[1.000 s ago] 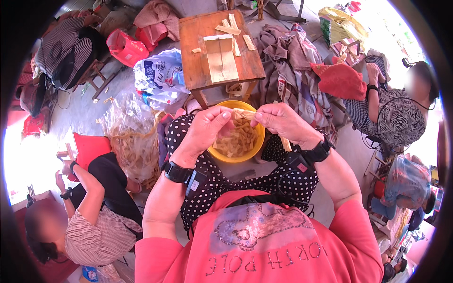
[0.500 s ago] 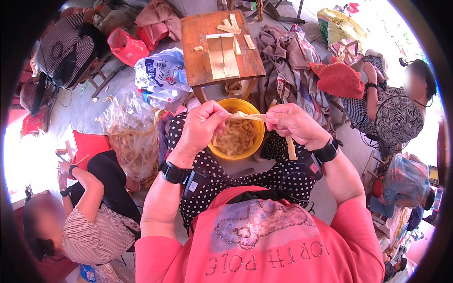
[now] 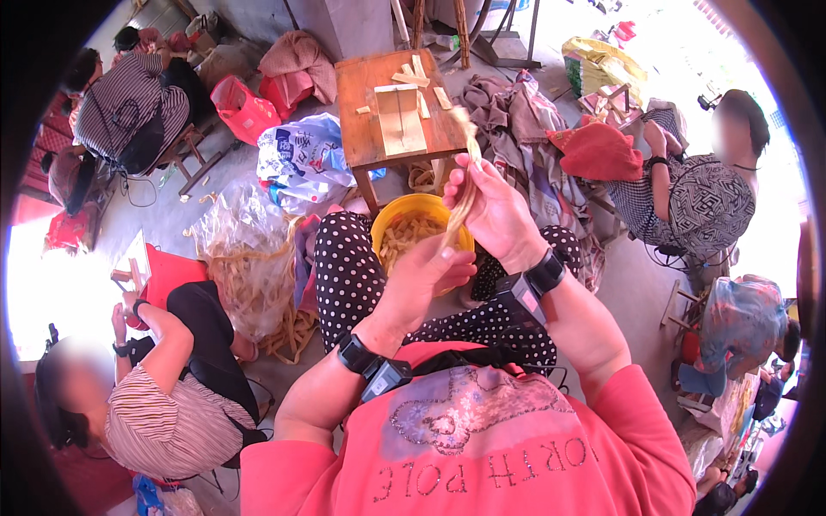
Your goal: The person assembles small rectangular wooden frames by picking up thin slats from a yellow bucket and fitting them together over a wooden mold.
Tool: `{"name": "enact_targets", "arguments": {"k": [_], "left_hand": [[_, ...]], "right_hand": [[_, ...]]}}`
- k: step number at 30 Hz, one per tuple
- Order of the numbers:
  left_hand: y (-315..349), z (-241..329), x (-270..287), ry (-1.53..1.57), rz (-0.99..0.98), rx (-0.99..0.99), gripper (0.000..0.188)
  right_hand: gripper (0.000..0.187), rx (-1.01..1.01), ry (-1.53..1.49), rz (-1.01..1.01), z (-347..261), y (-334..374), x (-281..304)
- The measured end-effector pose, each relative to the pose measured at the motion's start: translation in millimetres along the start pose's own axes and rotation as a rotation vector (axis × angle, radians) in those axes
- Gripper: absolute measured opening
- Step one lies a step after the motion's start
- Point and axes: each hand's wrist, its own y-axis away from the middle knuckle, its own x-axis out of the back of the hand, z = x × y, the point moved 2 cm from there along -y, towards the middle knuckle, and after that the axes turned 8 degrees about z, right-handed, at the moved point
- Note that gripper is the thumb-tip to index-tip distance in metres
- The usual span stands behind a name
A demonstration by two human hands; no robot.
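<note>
A long, flat tan strip (image 3: 465,199) of soft material runs slantwise between my hands, its kind not clear. My right hand (image 3: 501,217) grips it around the middle, and its blurred upper end sticks up past the fingers. Lower down, my left hand (image 3: 423,279) has its thumb and fingers at the strip's bottom end. Just beyond them, between my knees, stands a yellow bucket (image 3: 380,222) holding many short pieces of similar tan strip (image 3: 404,236), partly hidden by my hands.
A wooden stool (image 3: 353,129) ahead bears a small wooden board with an upright rod (image 3: 403,125) and loose pale pieces. At left lies a clear plastic bag (image 3: 245,258) of tan strips. Cloth (image 3: 508,120) is heaped at right. People sit on both sides.
The strip, pulled level between both hands with a knot in it, is now held upright. My right hand has risen leftward; my left hand has dropped and moved right to the lower end.
</note>
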Motion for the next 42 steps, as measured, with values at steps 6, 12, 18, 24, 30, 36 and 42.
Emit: {"name": "enact_targets", "arguments": {"k": [6, 12, 18, 24, 30, 36, 42], "left_hand": [[37, -7, 2, 0.572, 0.089, 0.053, 0.075], [67, 9, -3, 0.438, -0.229, 0.207, 0.082], [63, 19, 34, 0.496, -0.181, 0.097, 0.038], [78, 22, 47, 0.319, -0.085, 0.105, 0.033], [95, 32, 37, 0.22, -0.186, 0.181, 0.049], [100, 20, 56, 0.392, -0.295, -0.035, 0.064], [69, 7, 94, 0.509, -0.02, -0.17, 0.033]], "right_hand": [[0.037, 0.188, 0.151, 0.093, 10, 58, -6], [0.035, 0.511, 0.937, -0.131, 40, 121, -34], [0.044, 0.953, 1.561, -0.407, 60, 149, -48], [0.028, 0.334, 0.894, 0.098, 73, 148, -20], [0.032, -0.192, 0.276, 0.152, 83, 118, -12], [0.036, -0.073, 0.15, 0.301, 101, 113, -11], [0.043, 0.178, 0.265, 0.107, 117, 119, -42]]}}
